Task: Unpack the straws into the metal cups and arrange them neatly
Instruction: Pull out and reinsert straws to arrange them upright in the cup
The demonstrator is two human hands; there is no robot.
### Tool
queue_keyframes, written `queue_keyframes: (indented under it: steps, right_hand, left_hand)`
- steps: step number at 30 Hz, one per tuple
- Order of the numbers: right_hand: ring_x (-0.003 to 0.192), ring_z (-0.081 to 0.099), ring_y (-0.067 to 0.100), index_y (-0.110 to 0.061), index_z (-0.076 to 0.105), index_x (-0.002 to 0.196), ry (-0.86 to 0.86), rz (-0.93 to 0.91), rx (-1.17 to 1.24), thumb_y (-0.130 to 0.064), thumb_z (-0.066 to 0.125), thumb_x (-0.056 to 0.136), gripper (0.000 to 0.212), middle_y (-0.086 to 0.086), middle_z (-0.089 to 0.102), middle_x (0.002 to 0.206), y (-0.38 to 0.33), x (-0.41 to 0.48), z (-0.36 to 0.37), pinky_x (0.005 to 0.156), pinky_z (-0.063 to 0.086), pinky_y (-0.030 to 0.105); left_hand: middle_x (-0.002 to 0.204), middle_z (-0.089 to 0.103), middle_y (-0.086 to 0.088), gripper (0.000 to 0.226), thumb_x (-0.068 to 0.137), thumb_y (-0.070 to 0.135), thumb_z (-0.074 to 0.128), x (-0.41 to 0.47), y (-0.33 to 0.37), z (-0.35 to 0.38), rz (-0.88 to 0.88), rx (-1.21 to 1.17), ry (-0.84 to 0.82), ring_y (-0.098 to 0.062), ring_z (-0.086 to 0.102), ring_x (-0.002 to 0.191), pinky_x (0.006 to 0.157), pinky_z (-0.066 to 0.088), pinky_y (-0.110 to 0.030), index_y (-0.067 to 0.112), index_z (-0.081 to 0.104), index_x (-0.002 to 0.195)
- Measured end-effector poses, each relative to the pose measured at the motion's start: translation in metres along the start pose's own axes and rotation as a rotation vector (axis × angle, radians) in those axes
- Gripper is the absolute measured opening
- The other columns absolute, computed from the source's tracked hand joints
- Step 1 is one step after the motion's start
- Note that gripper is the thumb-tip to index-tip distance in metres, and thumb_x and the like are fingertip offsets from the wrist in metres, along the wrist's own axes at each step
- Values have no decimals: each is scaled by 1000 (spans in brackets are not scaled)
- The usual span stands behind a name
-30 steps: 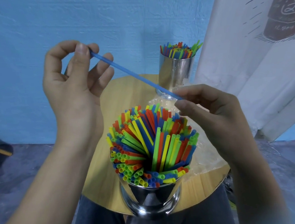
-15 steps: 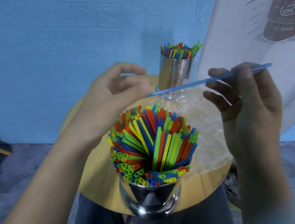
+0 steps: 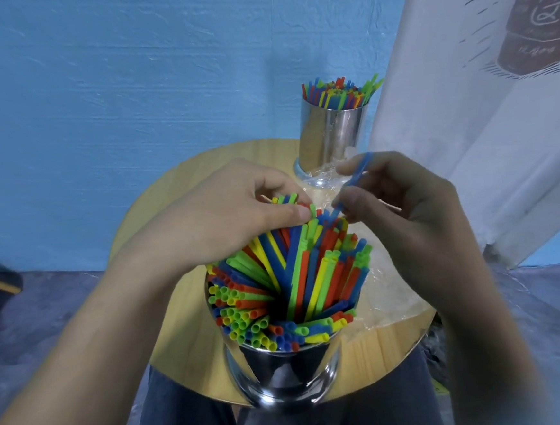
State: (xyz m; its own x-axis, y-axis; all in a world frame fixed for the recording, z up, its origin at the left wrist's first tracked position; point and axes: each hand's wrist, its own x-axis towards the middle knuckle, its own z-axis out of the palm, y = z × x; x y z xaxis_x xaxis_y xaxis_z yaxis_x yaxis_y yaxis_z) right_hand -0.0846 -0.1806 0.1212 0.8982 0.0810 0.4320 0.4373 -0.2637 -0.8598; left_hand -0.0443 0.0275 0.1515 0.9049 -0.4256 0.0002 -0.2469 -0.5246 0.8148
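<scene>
A shiny metal cup [image 3: 284, 373] at the near edge of the round wooden table [image 3: 187, 333] is packed with coloured straws [image 3: 290, 278]. My left hand [image 3: 235, 216] curls over the far tips of that bundle, thumb and fingers gripping several of them. My right hand [image 3: 403, 216] pinches a single blue straw [image 3: 353, 183], its lower end dipping into the far side of the bundle. A second metal cup [image 3: 331, 134], also full of straws, stands at the table's far edge.
Crumpled clear plastic wrap [image 3: 378, 291] lies on the table between and to the right of the two cups. A white printed cloth [image 3: 485, 112] hangs at the right. A blue wall is behind, and my legs in dark trousers are under the table.
The blue straw, held level between both hands before, now points down into the near cup in my right hand alone. My left hand let go of it and dropped onto the bundle's tips.
</scene>
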Motion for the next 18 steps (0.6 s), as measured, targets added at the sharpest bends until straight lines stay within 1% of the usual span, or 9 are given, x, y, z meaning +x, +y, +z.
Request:
queue_keyframes:
  steps: [3, 5, 8, 11, 13, 14, 16, 17, 18]
  right_hand:
    - [78, 70, 13, -28, 57, 117, 6, 5, 50, -9, 72, 94, 33, 1, 73, 83, -1, -1, 1, 72, 54, 21]
    - [81, 71, 14, -29, 60, 113, 3, -11, 38, -10, 72, 94, 30, -1, 74, 85, -1, 0, 1, 72, 55, 22]
    - [90, 72, 14, -27, 71, 102, -25, -39, -31, -11, 67, 97, 17, -8, 75, 90, 1, 1, 0, 74, 57, 24]
    - [94, 71, 13, -27, 75, 97, -69, -34, -37, -10, 64, 99, 20, -11, 74, 93, 2, 0, 0, 75, 56, 21]
    - [96, 71, 17, -28, 75, 96, -92, -26, -31, -14, 66, 99, 17, -9, 74, 94, 3, 0, -1, 77, 59, 26]
    - [98, 70, 19, -29, 75, 96, -107, -22, -26, -17, 67, 98, 14, -9, 73, 95, 4, 0, -2, 78, 59, 30]
    - [99, 70, 21, -30, 75, 95, -139, -8, -3, -22, 66, 94, 12, -8, 73, 96, 6, 0, -3, 81, 60, 37]
    - [99, 70, 21, -30, 74, 95, -148, -1, 14, -22, 66, 92, 11, -8, 73, 96, 6, 0, -2, 81, 60, 40]
    - [99, 69, 21, -29, 74, 94, -150, 4, 26, -22, 67, 92, 11, -9, 73, 96, 6, 1, -2, 82, 60, 41]
  left_hand:
    - [86, 77, 16, 8, 91, 28, 74, -1, 0, 0, 3, -12, 27, 1, 71, 79, 70, 53, -12, 30, 81, 95]
    - [86, 77, 12, 9, 92, 25, 74, -2, 1, -1, 0, -34, 28, -2, 73, 78, 71, 57, -17, 30, 81, 95]
    - [88, 78, 7, 11, 93, 23, 73, -3, 2, -1, 10, -29, 31, -7, 74, 79, 77, 60, -28, 30, 81, 94]
    - [89, 76, -1, 10, 92, 23, 73, -2, 3, 0, 32, -7, 43, -16, 73, 82, 80, 58, -35, 31, 80, 93]
    - [88, 74, -9, 8, 91, 18, 74, -1, 3, 0, 51, -27, 50, -22, 71, 85, 80, 54, -32, 25, 78, 93]
    - [85, 73, -8, 8, 91, 16, 74, -1, 2, 0, 58, -35, 55, -21, 70, 84, 80, 53, -29, 23, 78, 93]
    - [78, 72, -1, 6, 90, 16, 75, 0, 3, 1, 74, -44, 72, -11, 69, 78, 78, 52, -21, 22, 77, 92]
    - [77, 72, 1, 5, 90, 18, 76, 0, 3, 1, 85, -50, 87, -8, 68, 77, 78, 52, -20, 22, 76, 91]
    - [78, 74, 0, 3, 89, 20, 77, 1, 3, 1, 99, -55, 104, -9, 69, 77, 79, 52, -22, 21, 75, 91]
